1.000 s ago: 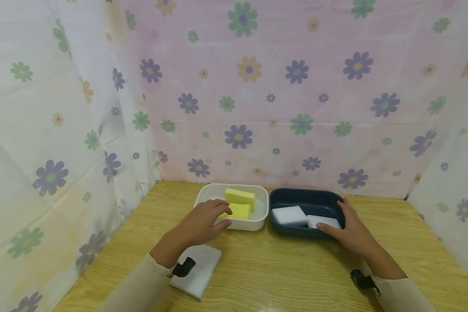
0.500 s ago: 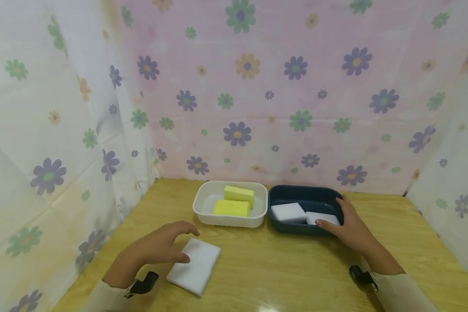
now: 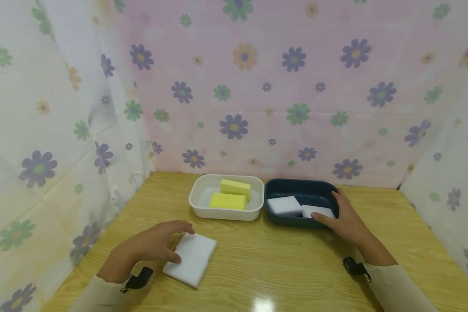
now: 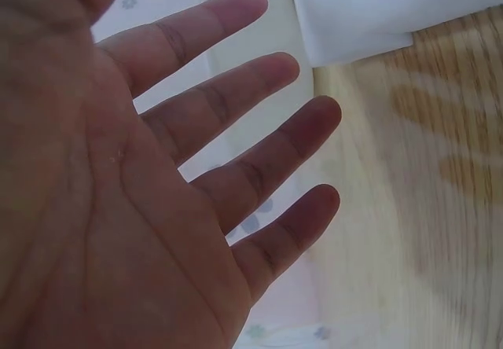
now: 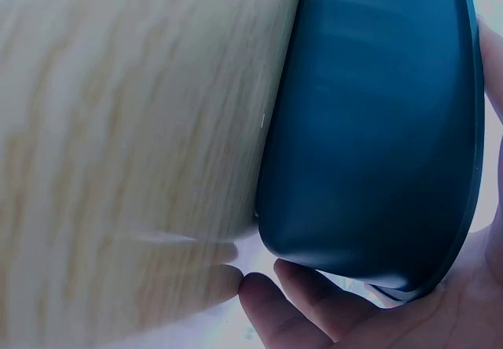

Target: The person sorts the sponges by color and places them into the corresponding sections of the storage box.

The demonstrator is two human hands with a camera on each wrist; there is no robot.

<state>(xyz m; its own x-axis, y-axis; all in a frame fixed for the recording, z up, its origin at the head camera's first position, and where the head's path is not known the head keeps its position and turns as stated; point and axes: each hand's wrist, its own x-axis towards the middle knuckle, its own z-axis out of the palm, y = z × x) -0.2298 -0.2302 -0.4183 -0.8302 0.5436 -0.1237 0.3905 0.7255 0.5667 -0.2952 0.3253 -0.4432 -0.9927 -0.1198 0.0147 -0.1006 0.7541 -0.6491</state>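
Note:
My left hand [image 3: 152, 245] is at the left edge of a flat white sponge [image 3: 193, 260] lying on the table. Its thumb and fingertips overlap the sponge in the head view, and the left wrist view shows the fingers [image 4: 267, 160] straight and spread. At the right end of a dark blue basin [image 3: 296, 222], my right hand [image 3: 347, 221] grips the rim, thumb over the front side. From the right wrist, its fingers [image 5: 322, 302] show against the outside of the basin's end [image 5: 369, 129]. Two white sponges [image 3: 284, 205] lie inside that basin.
A white basin [image 3: 226, 214] stands directly left of the blue one, holding two yellow sponges [image 3: 228, 201]. Behind both hangs a flowered curtain [image 3: 265, 121], which also lines the left and right sides of the wooden table [image 3: 273, 260].
My left hand has moved back from the white basin, toward the near left, and come down beside the loose white sponge. The right hand stays on the blue basin.

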